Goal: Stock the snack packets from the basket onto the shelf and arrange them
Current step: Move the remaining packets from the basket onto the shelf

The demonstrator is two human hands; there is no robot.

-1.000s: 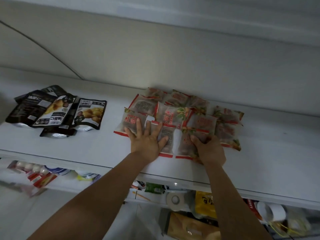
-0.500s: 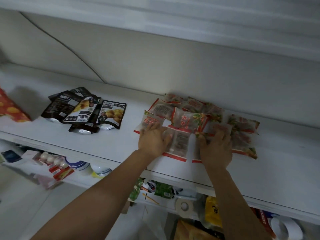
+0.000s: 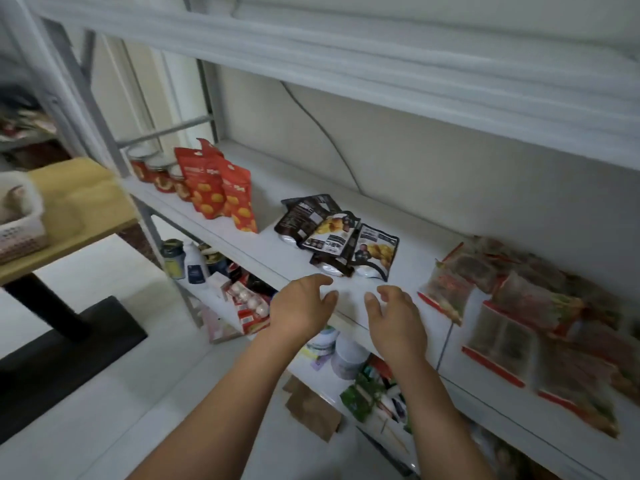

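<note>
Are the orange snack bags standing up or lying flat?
Standing up. The orange bags rise upright from the shelf in a row, their tops pointing up.

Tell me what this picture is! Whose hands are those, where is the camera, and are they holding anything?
No robot here: a person wears one camera on their head, so you see what they see, looking down at their own arms. The left hand and right hand reach over the white shelf, fingers loosely curled, holding nothing. On the shelf lie black snack packets just beyond the hands, and see-through packets with red edges to the right. Orange-red pouches stand further left, beside jars. A white basket sits on the wooden table at far left.
</note>
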